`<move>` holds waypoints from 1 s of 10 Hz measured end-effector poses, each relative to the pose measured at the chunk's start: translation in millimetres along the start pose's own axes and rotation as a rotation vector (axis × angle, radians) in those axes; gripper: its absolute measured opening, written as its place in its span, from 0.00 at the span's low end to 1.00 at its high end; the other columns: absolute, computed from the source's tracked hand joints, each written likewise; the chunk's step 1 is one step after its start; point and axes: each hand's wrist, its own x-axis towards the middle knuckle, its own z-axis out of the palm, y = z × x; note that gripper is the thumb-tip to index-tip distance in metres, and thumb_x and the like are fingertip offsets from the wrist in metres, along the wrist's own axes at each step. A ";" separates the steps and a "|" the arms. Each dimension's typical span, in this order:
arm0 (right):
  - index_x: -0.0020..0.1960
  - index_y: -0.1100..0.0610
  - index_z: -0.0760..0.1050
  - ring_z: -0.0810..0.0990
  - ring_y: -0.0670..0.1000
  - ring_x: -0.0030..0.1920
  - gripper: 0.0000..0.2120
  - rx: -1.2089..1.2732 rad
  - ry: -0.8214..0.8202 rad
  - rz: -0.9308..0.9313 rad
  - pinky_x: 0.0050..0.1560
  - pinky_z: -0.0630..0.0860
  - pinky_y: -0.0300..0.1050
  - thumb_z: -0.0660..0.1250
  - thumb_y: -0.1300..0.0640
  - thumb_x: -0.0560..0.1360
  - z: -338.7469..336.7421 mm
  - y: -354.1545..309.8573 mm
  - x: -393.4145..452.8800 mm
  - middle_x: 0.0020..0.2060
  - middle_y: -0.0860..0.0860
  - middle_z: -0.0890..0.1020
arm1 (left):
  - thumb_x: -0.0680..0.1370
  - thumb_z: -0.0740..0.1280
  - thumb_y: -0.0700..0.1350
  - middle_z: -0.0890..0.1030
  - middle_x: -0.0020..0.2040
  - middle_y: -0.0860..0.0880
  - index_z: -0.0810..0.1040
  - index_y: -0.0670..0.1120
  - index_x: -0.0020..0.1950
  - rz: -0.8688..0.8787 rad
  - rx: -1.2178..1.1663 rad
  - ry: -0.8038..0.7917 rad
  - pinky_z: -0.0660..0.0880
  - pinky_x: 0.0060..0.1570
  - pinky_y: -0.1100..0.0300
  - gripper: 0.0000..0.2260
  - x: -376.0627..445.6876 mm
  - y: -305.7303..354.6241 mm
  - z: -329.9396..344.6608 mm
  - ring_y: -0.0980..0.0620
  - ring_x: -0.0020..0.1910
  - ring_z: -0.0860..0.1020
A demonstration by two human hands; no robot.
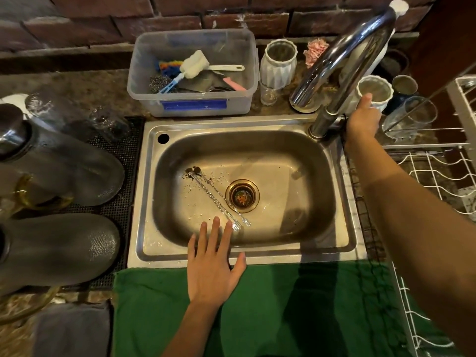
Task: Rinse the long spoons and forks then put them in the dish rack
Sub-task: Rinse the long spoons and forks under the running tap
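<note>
Two long twisted-handle metal forks (pixel 219 199) lie side by side on the bottom of the steel sink (pixel 144 191), left of the drain (pixel 242 195). Dark brown residue sits at their far ends, and their prongs point toward the near rim. My left hand (pixel 213 264) is flat and open over the sink's near rim, fingertips just short of the prongs, holding nothing. My right hand (pixel 363 119) reaches to the base of the chrome faucet (pixel 345 60) and appears wrapped around its lever. No water is running. The white wire dish rack (pixel 438 173) stands to the right of the sink.
A green towel (pixel 283 305) lies along the front edge. A clear plastic tub (pixel 193 73) with brushes and scourers stands behind the sink. White ribbed cups and glasses crowd around the faucet. Upturned grey dishes and glassware rest on a black mat at the left.
</note>
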 end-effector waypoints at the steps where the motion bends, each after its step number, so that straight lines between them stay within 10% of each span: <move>1: 0.72 0.59 0.67 0.74 0.57 0.67 0.27 -0.012 -0.007 -0.026 0.69 0.69 0.53 0.54 0.41 0.82 -1.0 -3.5 1.2 0.68 0.58 0.75 | 0.79 0.57 0.65 0.61 0.82 0.45 0.59 0.52 0.82 0.009 -0.004 0.009 0.58 0.76 0.40 0.33 -0.9 0.1 -0.6 0.40 0.80 0.60; 10: 0.71 0.54 0.67 0.77 0.55 0.60 0.26 -0.018 -0.043 0.077 0.64 0.76 0.56 0.54 0.39 0.80 -5.7 -7.5 9.8 0.62 0.55 0.77 | 0.79 0.57 0.65 0.61 0.82 0.45 0.56 0.52 0.83 -0.007 -0.046 -0.010 0.57 0.77 0.42 0.34 -1.1 0.3 -0.2 0.42 0.81 0.60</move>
